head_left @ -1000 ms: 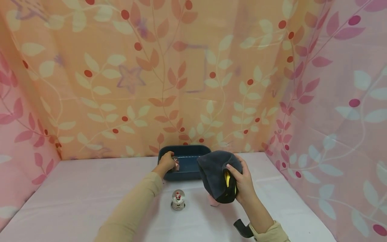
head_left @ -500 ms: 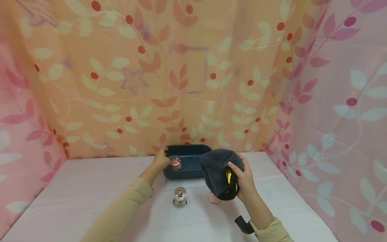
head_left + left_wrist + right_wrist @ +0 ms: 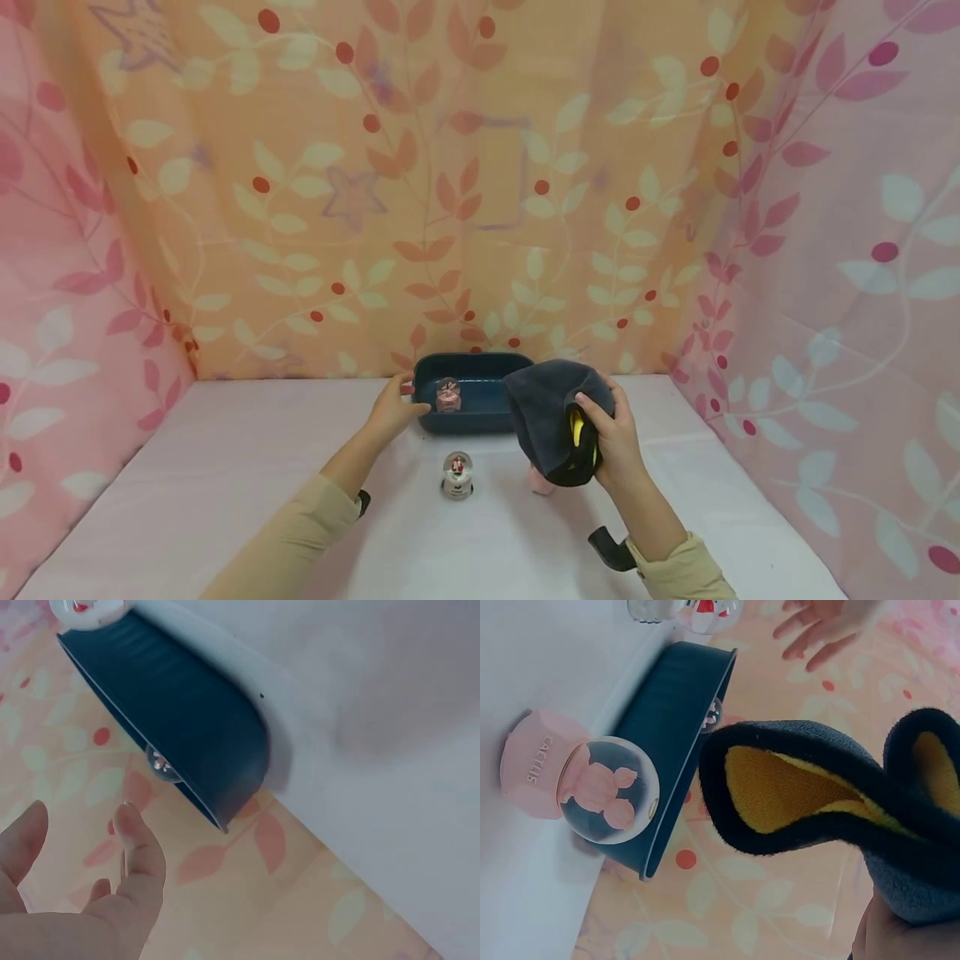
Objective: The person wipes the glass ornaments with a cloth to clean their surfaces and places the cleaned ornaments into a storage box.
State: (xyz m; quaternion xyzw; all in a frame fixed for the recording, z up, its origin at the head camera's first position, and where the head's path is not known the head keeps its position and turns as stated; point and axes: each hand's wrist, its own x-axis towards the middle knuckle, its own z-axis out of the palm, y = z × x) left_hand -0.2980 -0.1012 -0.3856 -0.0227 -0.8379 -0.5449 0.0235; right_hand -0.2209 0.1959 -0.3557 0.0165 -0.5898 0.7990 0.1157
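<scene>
My left hand (image 3: 388, 412) is at the left end of a dark blue rectangular basin (image 3: 472, 423), fingers spread around nothing; the left wrist view shows thumb and fingers apart. Inside the basin's left part sits a small pink snow globe (image 3: 448, 397). In my right hand (image 3: 622, 437) I grip a folded cloth (image 3: 551, 417), grey outside, yellow inside, with black edging; it hangs above the table in front of the basin's right end. Behind it a larger pink snow globe (image 3: 592, 784) with a bear-like figure is mostly hidden in the head view.
A white-based snow globe (image 3: 457, 477) with a red figure stands in front of the basin. The white-covered table (image 3: 262, 450) meets a patterned orange curtain (image 3: 300, 250) just behind the basin, and pink curtains line both sides.
My left hand has let go of the small pink snow globe in the basin and drawn back left, fingers spreading. My right hand still holds the cloth in nearly the same place.
</scene>
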